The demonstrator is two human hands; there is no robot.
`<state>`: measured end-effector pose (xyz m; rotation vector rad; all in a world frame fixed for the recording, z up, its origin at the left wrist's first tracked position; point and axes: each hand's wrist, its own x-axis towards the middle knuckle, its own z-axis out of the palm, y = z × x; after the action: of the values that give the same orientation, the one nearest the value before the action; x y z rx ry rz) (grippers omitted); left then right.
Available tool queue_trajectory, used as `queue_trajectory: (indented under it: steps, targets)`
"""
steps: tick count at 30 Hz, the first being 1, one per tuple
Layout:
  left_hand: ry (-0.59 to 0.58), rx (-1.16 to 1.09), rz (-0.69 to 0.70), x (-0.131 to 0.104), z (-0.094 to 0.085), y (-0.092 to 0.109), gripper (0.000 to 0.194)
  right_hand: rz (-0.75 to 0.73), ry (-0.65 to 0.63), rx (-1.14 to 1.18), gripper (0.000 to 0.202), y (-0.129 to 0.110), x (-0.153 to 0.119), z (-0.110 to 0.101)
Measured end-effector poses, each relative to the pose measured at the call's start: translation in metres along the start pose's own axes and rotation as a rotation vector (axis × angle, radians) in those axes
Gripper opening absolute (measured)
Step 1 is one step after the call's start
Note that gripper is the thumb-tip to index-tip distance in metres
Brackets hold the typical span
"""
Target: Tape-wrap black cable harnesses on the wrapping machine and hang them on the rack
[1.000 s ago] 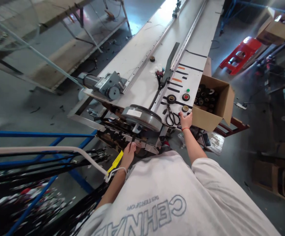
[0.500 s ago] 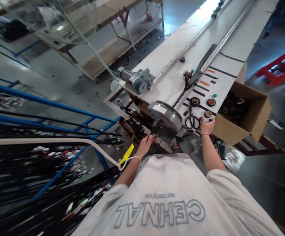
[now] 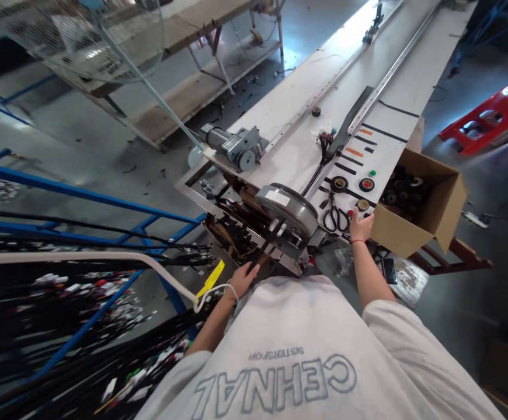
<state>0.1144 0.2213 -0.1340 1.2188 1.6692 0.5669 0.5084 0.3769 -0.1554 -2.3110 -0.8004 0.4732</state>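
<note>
My left hand (image 3: 244, 279) is closed around the end of a black cable (image 3: 272, 236), which runs tautly from the grey wheel (image 3: 295, 210) of a bench machine toward my body. My right hand (image 3: 362, 226) rests at the bench edge, thumb and fingers apart, holding nothing I can see. Its thumb is beside a small red button (image 3: 350, 213) and a small tape roll (image 3: 363, 205); whether it touches either is unclear. Black-handled scissors (image 3: 336, 219) lie left of that hand. Behind the wheel, dark cables lead to a bundle with connectors (image 3: 326, 140).
A cardboard box (image 3: 416, 227) of tape rolls stands right of the bench (image 3: 298, 116). More tape rolls (image 3: 339, 184) and a green button (image 3: 372, 172) are on the bench. Blue racks (image 3: 83, 192) with hanging cables fill the left. A motor (image 3: 232, 146) sits at the bench end.
My left hand has drawn back from the wheel toward my body, and a length of black cable now shows between them. My right hand stays by the tape roll. The view has shifted slightly.
</note>
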Motion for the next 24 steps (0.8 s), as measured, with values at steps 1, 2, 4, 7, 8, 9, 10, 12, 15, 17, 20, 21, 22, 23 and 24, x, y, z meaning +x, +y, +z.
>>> queue_trajectory:
  steps: [1,2,4,7,8,9,10,12,15,17,20,21,22,23,24]
  targets:
    - [0.002,0.004,0.003,-0.002,-0.001,0.000,0.047,0.005,0.001,0.004,0.087,0.000,-0.001,0.000]
    - [0.004,0.001,0.000,-0.003,-0.001,-0.001,0.047,0.012,0.002,0.008,0.085,0.000,-0.001,-0.001]
    - [-0.014,-0.029,-0.011,-0.003,0.001,-0.004,0.049,0.021,0.002,0.010,0.084,-0.001,-0.002,-0.001]
    - [-0.097,-0.096,-0.010,0.000,0.007,-0.012,0.053,0.018,0.000,0.005,0.089,-0.001,-0.002,-0.002]
    - [-0.114,-0.114,-0.012,0.000,0.008,-0.015,0.055,0.017,-0.002,0.003,0.092,-0.001,-0.002,-0.002]
    - [-0.114,-0.123,-0.019,-0.001,0.009,-0.017,0.057,0.017,-0.005,0.002,0.093,-0.002,-0.002,-0.002]
    - [-0.097,-0.123,-0.028,-0.002,0.009,-0.018,0.058,0.019,-0.006,0.002,0.094,-0.002,-0.002,-0.002]
    - [-0.032,-0.102,-0.038,-0.006,0.007,-0.018,0.058,0.025,-0.011,0.004,0.094,-0.003,-0.001,-0.003]
    - [0.061,-0.086,0.005,-0.011,0.003,-0.011,0.056,0.027,-0.014,0.007,0.092,-0.003,-0.001,-0.003]
    - [0.099,-0.098,0.028,-0.010,0.004,-0.005,0.057,0.023,-0.013,0.006,0.092,-0.003,0.000,-0.003]
    - [0.133,-0.126,0.024,-0.003,0.008,0.004,0.061,0.014,-0.009,0.000,0.091,-0.001,0.000,-0.002]
    - [0.134,-0.130,0.026,0.000,0.010,0.006,0.061,0.014,-0.009,-0.002,0.091,0.000,0.001,-0.002]
    - [0.131,-0.130,0.034,0.004,0.012,0.009,0.061,0.012,-0.010,-0.002,0.092,0.000,0.001,-0.001]
    - [0.124,-0.125,0.045,0.007,0.013,0.012,0.060,0.011,-0.009,-0.002,0.092,0.001,0.001,0.000]
    - [0.117,-0.118,0.057,0.010,0.015,0.014,0.059,0.009,-0.007,-0.001,0.092,0.002,0.002,0.000]
